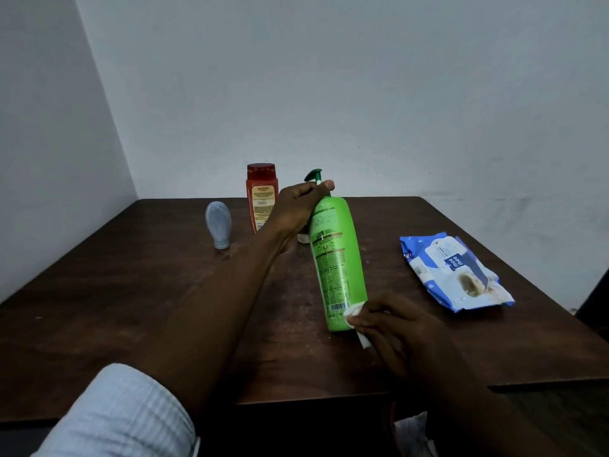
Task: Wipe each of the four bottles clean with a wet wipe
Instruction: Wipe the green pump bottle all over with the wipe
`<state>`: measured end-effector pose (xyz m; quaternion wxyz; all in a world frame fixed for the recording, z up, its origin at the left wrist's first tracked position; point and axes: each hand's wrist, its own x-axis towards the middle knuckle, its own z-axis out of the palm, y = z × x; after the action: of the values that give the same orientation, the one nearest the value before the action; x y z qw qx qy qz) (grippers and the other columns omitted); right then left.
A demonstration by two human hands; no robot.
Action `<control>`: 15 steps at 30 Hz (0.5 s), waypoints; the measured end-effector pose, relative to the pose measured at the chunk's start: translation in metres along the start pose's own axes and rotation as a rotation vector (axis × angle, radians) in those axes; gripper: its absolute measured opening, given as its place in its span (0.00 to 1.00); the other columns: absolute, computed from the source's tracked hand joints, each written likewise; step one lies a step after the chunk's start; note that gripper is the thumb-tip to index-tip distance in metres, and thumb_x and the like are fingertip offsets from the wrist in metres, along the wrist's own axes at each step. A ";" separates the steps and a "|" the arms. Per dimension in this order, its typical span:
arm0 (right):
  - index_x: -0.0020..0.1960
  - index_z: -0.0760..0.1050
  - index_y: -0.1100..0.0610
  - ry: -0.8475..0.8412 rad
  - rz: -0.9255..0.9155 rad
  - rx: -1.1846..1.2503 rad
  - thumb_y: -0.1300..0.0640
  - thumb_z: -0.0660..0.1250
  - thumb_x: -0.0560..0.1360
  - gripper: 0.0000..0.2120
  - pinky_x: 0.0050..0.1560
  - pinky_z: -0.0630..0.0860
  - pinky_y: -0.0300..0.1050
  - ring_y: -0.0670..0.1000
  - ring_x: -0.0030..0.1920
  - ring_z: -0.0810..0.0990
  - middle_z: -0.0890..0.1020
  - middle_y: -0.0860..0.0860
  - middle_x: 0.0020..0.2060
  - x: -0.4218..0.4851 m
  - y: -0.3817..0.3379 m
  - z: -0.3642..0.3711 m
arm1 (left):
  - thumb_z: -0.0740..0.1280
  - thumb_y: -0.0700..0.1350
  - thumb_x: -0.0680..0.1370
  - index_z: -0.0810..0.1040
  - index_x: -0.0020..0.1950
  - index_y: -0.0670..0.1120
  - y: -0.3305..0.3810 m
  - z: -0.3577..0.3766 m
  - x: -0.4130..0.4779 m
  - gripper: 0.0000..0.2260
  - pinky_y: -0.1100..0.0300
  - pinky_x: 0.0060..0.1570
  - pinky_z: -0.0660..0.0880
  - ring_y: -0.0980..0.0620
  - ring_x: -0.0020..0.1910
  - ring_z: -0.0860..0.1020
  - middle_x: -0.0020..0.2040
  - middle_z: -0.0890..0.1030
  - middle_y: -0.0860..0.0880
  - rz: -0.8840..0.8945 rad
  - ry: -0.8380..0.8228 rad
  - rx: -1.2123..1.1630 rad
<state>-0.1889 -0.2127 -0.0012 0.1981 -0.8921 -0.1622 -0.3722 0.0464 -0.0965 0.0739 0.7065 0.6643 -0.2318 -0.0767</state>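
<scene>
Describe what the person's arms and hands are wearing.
The left arm wears a pale blue, finely ribbed sleeve pushed up near the elbow; the forearm is bare. The right arm shows no sleeve. Neither the left hand nor the right hand shows gloves, rings or a watch.

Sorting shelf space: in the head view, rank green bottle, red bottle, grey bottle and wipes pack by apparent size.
Largest, about alike: green bottle (longer) and wipes pack (broader), both nearer the camera.
Then red bottle, farther back.
Smallest: grey bottle.
</scene>
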 end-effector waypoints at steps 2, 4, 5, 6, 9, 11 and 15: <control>0.49 0.86 0.57 0.006 0.004 -0.007 0.67 0.78 0.67 0.12 0.51 0.76 0.32 0.43 0.47 0.80 0.83 0.51 0.47 0.001 0.002 0.002 | 0.72 0.59 0.76 0.86 0.53 0.49 0.005 0.001 -0.002 0.15 0.56 0.41 0.80 0.55 0.38 0.82 0.44 0.85 0.50 0.018 -0.030 0.008; 0.50 0.85 0.58 0.017 0.019 0.011 0.66 0.76 0.69 0.11 0.55 0.73 0.28 0.42 0.49 0.79 0.83 0.51 0.48 0.006 0.006 0.004 | 0.68 0.61 0.78 0.86 0.55 0.55 0.013 0.001 -0.005 0.14 0.57 0.41 0.82 0.57 0.43 0.84 0.49 0.87 0.54 0.024 -0.076 0.038; 0.50 0.85 0.58 0.024 0.036 0.023 0.66 0.74 0.70 0.10 0.56 0.72 0.27 0.41 0.50 0.79 0.83 0.51 0.48 0.010 0.009 0.004 | 0.66 0.61 0.79 0.86 0.56 0.57 0.017 0.000 -0.007 0.13 0.57 0.40 0.82 0.57 0.45 0.84 0.52 0.86 0.56 0.024 -0.102 0.043; 0.51 0.85 0.57 0.035 0.053 0.038 0.66 0.74 0.71 0.10 0.57 0.72 0.28 0.41 0.51 0.79 0.83 0.50 0.49 0.016 0.012 0.004 | 0.65 0.60 0.80 0.85 0.57 0.58 0.020 0.000 -0.008 0.13 0.58 0.40 0.81 0.58 0.47 0.83 0.54 0.86 0.56 0.024 -0.130 0.041; 0.52 0.85 0.57 0.078 0.062 0.055 0.66 0.73 0.73 0.09 0.55 0.74 0.32 0.44 0.50 0.81 0.83 0.50 0.50 0.040 0.020 0.003 | 0.66 0.58 0.80 0.85 0.58 0.57 0.027 -0.003 -0.011 0.12 0.58 0.41 0.80 0.57 0.46 0.83 0.56 0.85 0.55 0.018 -0.184 0.015; 0.52 0.85 0.57 0.112 0.064 0.042 0.65 0.73 0.74 0.08 0.51 0.75 0.35 0.48 0.48 0.82 0.84 0.51 0.48 0.061 0.024 0.003 | 0.69 0.58 0.78 0.85 0.58 0.54 0.030 -0.004 -0.012 0.13 0.56 0.43 0.79 0.56 0.46 0.84 0.56 0.86 0.54 0.002 -0.192 -0.019; 0.50 0.85 0.57 0.192 0.069 0.032 0.63 0.73 0.74 0.06 0.46 0.73 0.33 0.46 0.45 0.81 0.83 0.52 0.45 0.106 0.029 -0.002 | 0.73 0.57 0.75 0.86 0.57 0.51 0.035 -0.008 -0.011 0.15 0.56 0.42 0.79 0.52 0.46 0.83 0.55 0.86 0.52 -0.024 -0.202 -0.028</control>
<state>-0.1060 -0.2240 0.0704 0.2398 -0.8540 -0.1177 -0.4465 0.0330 -0.0804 0.1049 0.6878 0.6459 -0.2928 -0.1549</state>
